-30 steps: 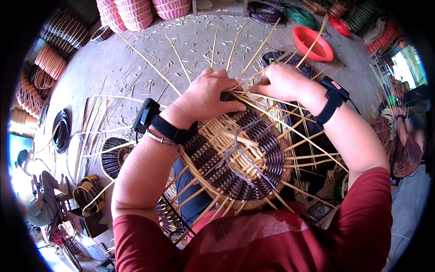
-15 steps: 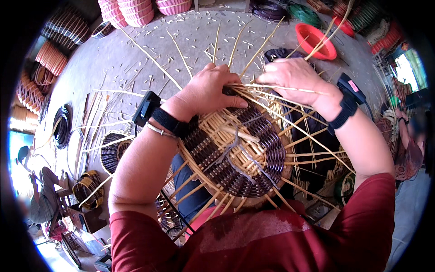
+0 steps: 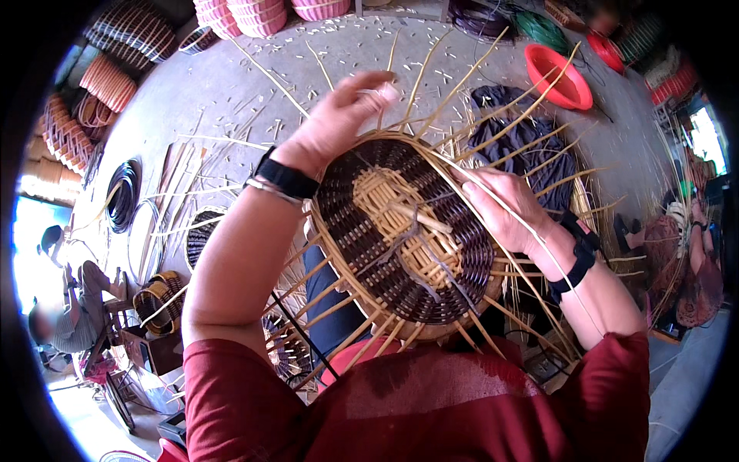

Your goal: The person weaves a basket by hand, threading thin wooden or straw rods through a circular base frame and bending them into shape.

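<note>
Over the lap [image 3: 327,299], a woven base [image 3: 408,239] sits within easy reach, the right hand [image 3: 514,202] clamped on strands [image 3: 477,183] at its rim [image 3: 332,257] (likely so they stay taut), the left hand [image 3: 339,115] apart, raised, loosely open.

Between the left hand [image 3: 339,115] and right hand [image 3: 504,204], room lies above the woven base [image 3: 396,223]; rods [image 3: 360,341] jutting all round obstruct its sides.

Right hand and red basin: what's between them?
In the head view, crumpled dark cloth and several pale stakes fanning across it lie between the right hand and the red basin.
</note>
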{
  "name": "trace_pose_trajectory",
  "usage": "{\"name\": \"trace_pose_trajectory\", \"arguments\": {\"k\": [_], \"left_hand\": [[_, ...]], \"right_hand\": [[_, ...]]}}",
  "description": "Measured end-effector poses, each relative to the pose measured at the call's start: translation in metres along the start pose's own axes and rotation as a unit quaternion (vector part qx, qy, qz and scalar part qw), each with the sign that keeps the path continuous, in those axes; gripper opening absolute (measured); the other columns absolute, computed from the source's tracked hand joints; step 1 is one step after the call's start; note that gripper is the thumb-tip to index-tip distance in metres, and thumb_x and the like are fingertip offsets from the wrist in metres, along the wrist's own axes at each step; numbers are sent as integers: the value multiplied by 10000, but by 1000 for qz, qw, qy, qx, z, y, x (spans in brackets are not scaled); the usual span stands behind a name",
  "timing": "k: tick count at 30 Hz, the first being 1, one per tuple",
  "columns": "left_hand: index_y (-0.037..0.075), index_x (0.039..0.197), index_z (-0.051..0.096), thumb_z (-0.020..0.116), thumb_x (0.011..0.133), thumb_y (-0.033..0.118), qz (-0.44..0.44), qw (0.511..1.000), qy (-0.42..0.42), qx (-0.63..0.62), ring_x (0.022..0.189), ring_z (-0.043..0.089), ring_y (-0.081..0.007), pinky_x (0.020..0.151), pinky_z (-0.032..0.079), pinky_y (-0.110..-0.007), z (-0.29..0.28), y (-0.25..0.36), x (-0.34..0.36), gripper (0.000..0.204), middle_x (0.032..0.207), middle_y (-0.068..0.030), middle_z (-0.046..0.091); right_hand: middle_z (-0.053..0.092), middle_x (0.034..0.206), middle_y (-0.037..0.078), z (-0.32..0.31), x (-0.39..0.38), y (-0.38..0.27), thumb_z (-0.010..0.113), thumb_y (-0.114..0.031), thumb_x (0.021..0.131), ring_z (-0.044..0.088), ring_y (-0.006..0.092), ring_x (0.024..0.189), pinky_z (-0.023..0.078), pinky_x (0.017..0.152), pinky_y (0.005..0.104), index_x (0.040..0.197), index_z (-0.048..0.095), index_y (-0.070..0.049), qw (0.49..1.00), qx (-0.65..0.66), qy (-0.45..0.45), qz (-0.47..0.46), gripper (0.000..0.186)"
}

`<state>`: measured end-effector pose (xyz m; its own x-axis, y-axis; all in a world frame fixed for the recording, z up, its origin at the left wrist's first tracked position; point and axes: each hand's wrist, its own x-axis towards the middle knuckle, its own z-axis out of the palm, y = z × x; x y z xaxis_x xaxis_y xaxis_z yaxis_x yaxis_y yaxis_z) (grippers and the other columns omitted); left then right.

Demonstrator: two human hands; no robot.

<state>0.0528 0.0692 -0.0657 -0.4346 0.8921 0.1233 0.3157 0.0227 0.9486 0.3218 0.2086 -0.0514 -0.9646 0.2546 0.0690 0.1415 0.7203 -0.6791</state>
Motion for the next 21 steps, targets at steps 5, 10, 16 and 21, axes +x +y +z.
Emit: {"name": "trace_pose_trajectory", "arguments": {"k": [5,10,16,21], "left_hand": [[47,1204,737,689,1014,347,-47,984,41,166,1016,691,-168,936,535,-324,-60,-33,-8,359,1106,-92,764],[67,1165,757,734,959,425,-61,966,-42,249,1053,720,-235,951,555,-362,-58,-25,0,414,1133,-120,769],[101,1354,679,632,1001,578,-164,896,-225,347,1310,587,-287,1143,429,-412,-40,5,28,595,1347,-147,680],[87,1416,644,608,1023,541,-288,862,-363,206,1326,575,-257,1115,469,-413,-50,-19,57,602,1433,-118,642]], "right_hand": [[660,1069,167,3,-13,-11,688,-403,942,665,377,1019,565,865,465,1367,611,-105,992,-123,10,-38,525],[625,1207,159,6,-12,-25,763,-352,884,656,384,1110,562,918,457,1382,606,-103,992,-128,13,3,578],[651,1171,97,17,-11,-6,790,-302,841,711,332,989,596,827,425,1261,659,-118,990,-93,73,-78,477],[643,1223,139,15,-13,-18,796,-252,826,697,349,1050,580,875,422,1315,645,-65,997,-50,40,-31,546]]}}
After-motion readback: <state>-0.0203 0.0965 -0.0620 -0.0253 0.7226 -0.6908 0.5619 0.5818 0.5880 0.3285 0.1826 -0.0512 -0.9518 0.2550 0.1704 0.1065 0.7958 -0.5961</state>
